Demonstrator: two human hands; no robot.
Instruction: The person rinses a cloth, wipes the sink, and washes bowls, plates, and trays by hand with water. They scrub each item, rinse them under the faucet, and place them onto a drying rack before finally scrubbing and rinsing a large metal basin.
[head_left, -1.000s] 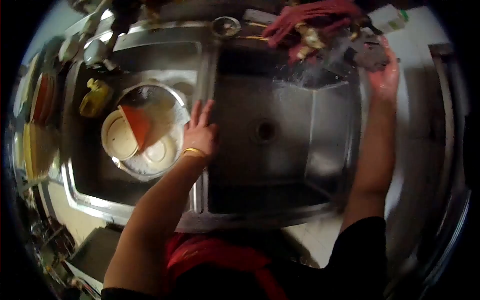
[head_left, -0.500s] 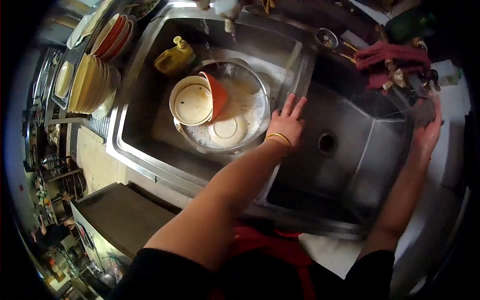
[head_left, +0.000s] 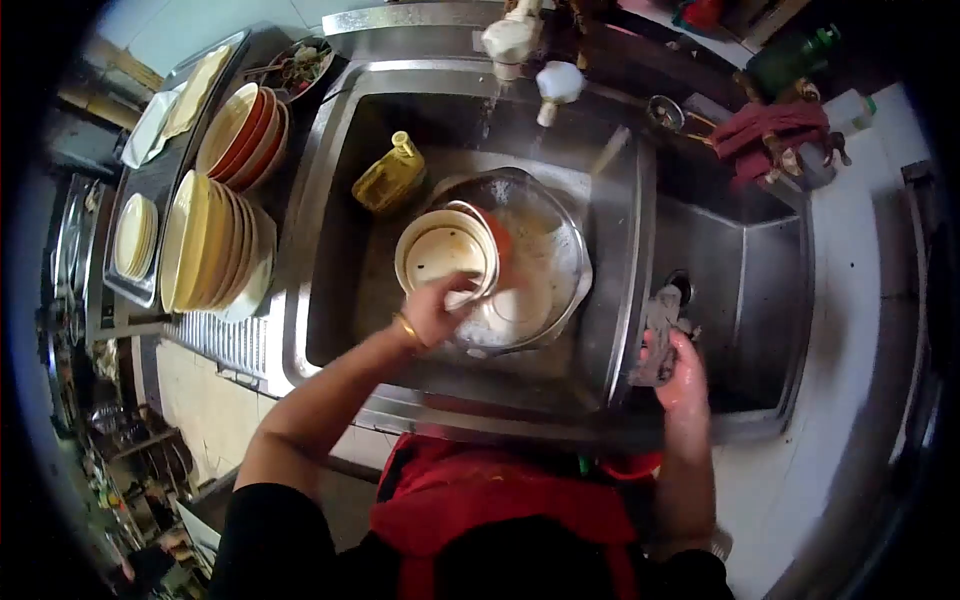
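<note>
My left hand, with a gold bangle at its wrist, is closed on the near rim of a cream bowl; the fingers are slightly blurred. That bowl leans against an orange-red bowl in a large metal basin of sudsy water. Another pale bowl sits low in the suds. Over the right sink compartment, my right hand grips a wet grey cloth, which droops between thumb and fingers.
A yellow bottle stands behind the basin, near white-wrapped taps. Stacked yellow plates and red-rimmed bowls line the left counter. A maroon cloth hangs at back right, and a metal divider separates the sinks.
My left hand has gone from the sink divider to the cream bowl's rim. My right hand has come from the far right to above the right sink with the grey cloth. The view has shifted.
</note>
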